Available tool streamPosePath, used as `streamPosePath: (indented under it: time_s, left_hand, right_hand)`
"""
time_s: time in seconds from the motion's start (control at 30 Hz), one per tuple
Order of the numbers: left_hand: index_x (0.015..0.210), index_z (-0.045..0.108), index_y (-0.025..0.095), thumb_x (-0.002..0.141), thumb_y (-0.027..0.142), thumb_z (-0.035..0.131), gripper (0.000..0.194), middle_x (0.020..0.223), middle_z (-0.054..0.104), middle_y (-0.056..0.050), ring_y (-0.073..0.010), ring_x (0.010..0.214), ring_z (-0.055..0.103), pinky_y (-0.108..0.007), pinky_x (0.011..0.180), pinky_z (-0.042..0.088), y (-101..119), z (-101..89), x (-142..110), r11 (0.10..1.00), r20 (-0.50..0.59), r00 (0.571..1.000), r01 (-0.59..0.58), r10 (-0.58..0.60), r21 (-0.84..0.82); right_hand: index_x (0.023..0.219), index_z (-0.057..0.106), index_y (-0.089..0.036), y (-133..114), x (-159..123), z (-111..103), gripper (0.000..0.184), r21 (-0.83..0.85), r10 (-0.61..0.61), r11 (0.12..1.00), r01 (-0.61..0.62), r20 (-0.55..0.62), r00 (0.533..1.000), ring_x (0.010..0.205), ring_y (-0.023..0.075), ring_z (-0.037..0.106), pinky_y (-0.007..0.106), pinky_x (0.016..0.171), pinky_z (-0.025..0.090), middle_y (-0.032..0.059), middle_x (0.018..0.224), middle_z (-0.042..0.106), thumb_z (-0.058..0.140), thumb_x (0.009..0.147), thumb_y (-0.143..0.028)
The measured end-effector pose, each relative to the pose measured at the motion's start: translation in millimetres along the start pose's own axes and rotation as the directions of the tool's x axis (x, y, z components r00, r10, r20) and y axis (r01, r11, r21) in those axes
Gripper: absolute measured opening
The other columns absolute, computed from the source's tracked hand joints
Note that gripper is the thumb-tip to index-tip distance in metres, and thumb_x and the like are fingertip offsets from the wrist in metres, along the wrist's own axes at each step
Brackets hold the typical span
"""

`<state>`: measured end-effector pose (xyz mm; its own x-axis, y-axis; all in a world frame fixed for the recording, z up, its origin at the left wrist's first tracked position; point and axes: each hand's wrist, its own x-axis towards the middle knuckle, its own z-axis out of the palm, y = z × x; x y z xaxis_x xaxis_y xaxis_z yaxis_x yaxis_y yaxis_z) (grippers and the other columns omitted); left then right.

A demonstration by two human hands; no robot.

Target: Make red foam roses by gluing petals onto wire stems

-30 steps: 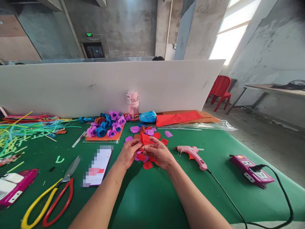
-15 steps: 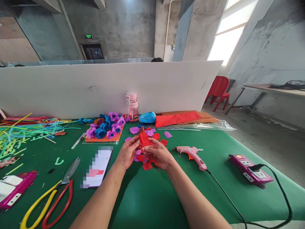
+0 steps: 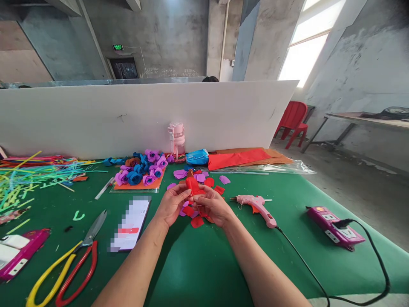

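Over the middle of the green table (image 3: 198, 264), my left hand (image 3: 172, 204) and my right hand (image 3: 214, 205) meet around a small red paper roll (image 3: 193, 185). Fingertips of both hands pinch it, and its top sticks up between them. Below and behind the hands lie loose red and purple paper petals (image 3: 198, 177). A pink glue gun (image 3: 257, 204) lies on the cloth just right of my right hand.
Finished purple and blue paper flowers (image 3: 142, 168) sit on an orange sheet at the back. A phone (image 3: 131, 222) and yellow-and-red scissors (image 3: 72, 260) lie left. Coloured strips (image 3: 28, 175) cover the far left. A pink power strip (image 3: 335, 228) with black cable lies right. A white board (image 3: 128, 115) walls the rear.
Both hands have kept their place while the fingers worked the red roll; it looks tighter and narrower than a second ago.
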<state>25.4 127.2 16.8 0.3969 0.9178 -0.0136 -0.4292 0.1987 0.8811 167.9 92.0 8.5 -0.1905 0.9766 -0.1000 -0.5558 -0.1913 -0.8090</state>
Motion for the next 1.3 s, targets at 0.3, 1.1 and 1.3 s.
streamPosePath:
  time_s: [0.3,1.1,1.3]
  left_hand:
    - [0.079,0.063,0.015,0.058,0.019,0.075,0.024,0.077,0.066,-0.002,-0.0109,0.065,0.059,-0.025,0.064,0.046,0,3.0,0,1.000,-0.062,0.998,-0.019,0.021,0.023]
    - [0.077,0.066,0.015,0.060,0.018,0.075,0.019,0.074,0.066,0.000,-0.0087,0.064,0.058,-0.022,0.064,0.046,2,-0.6,2,1.000,-0.081,0.997,-0.004,0.003,-0.006]
    - [0.073,0.068,0.014,0.058,0.017,0.076,0.017,0.068,0.065,0.001,-0.0071,0.060,0.056,-0.020,0.061,0.044,2,-0.5,1,1.000,-0.093,0.995,0.023,-0.023,-0.005]
  right_hand:
    - [0.088,0.055,-0.018,4,2,3,0.040,-0.083,-0.031,0.996,0.024,-0.080,0.996,0.053,0.0090,0.061,0.023,0.059,0.051,-0.0018,0.068,0.067,0.079,0.057,-0.026]
    - [0.067,0.061,-0.015,8,6,1,0.027,-0.171,-0.130,0.979,0.107,-0.130,0.983,0.049,0.0076,0.053,0.022,0.053,0.046,-0.0029,0.057,0.059,0.077,0.058,-0.035]
    - [0.068,0.061,-0.015,8,6,1,0.027,-0.212,-0.137,0.971,0.109,-0.123,0.983,0.050,0.0071,0.053,0.022,0.055,0.046,-0.0025,0.061,0.060,0.076,0.059,-0.036]
